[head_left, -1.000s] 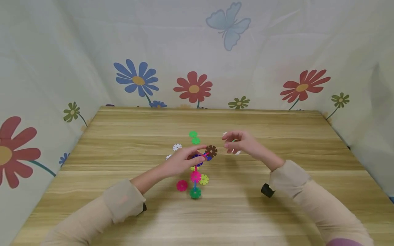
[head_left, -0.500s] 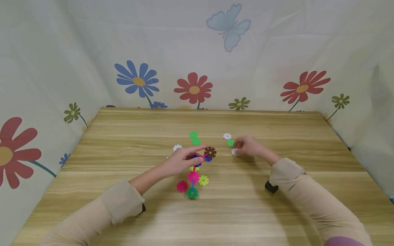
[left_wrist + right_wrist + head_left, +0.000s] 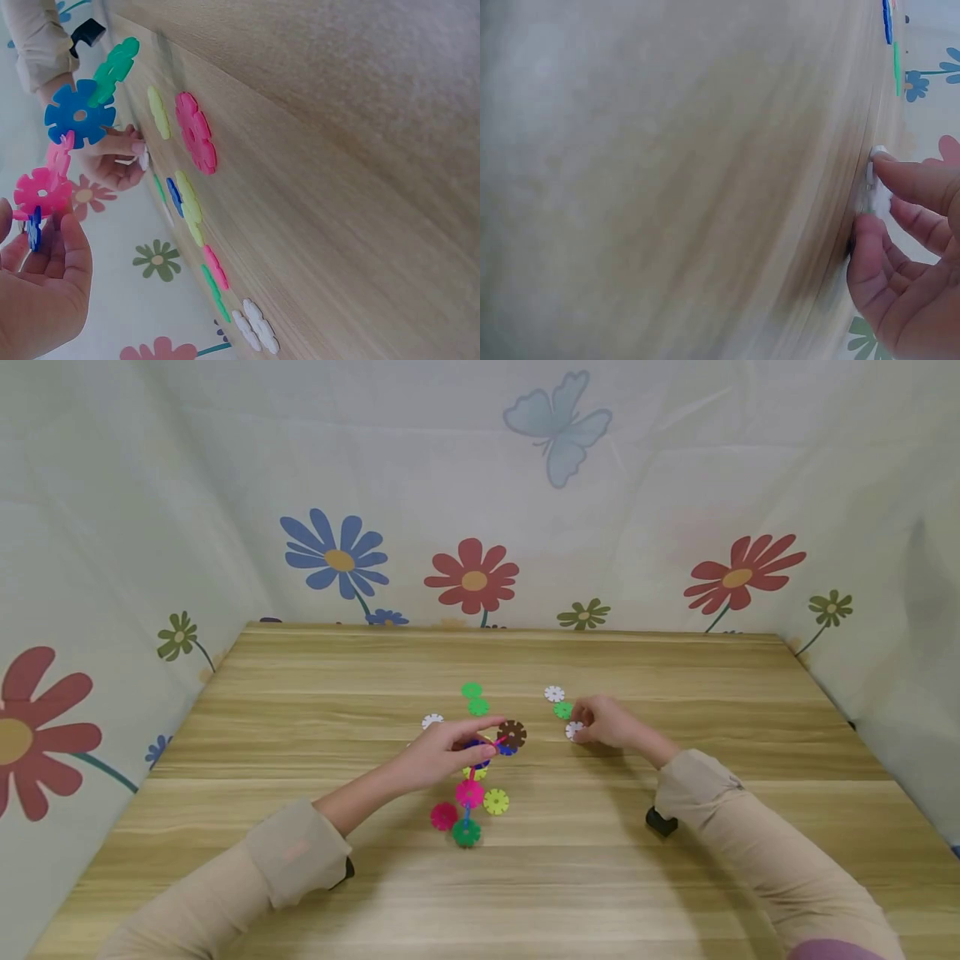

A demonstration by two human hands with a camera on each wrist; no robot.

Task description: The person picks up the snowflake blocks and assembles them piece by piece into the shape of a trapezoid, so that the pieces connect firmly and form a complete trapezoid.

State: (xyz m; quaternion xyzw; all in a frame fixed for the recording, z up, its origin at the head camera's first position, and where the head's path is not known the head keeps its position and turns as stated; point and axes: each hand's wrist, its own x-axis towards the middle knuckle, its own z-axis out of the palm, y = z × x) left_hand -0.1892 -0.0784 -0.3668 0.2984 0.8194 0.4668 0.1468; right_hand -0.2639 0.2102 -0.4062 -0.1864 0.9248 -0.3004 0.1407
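Observation:
Fingers of my left hand point(image 3: 442, 756) pinch a chain of linked plastic snowflake discs. A brown disc point(image 3: 512, 734) forms its upper end, and a green disc point(image 3: 467, 832) its lower end. Between them show a pink disc point(image 3: 43, 193) and a blue disc point(image 3: 71, 112); the dark blue disc point(image 3: 34, 229) sits at the fingertips in the left wrist view. At the table, my right hand point(image 3: 609, 722) pinches the edge of a white snowflake disc point(image 3: 573, 732). The right wrist view has thumb and fingers around this white disc point(image 3: 881, 191), which they partly cover.
Beside the right hand lie a light green disc point(image 3: 562, 710) and another white disc point(image 3: 554, 693). Two green discs point(image 3: 477, 706) lie farther back. A yellow disc point(image 3: 496, 802) and a crimson disc point(image 3: 444, 816) are near the hanging chain. A patterned curtain point(image 3: 645, 460) stands behind the wooden table point(image 3: 675, 877).
My right hand has come down from above the table onto the white disc and taken hold of it. The left hand stays nearly still, while the chain's lower end has swung slightly left.

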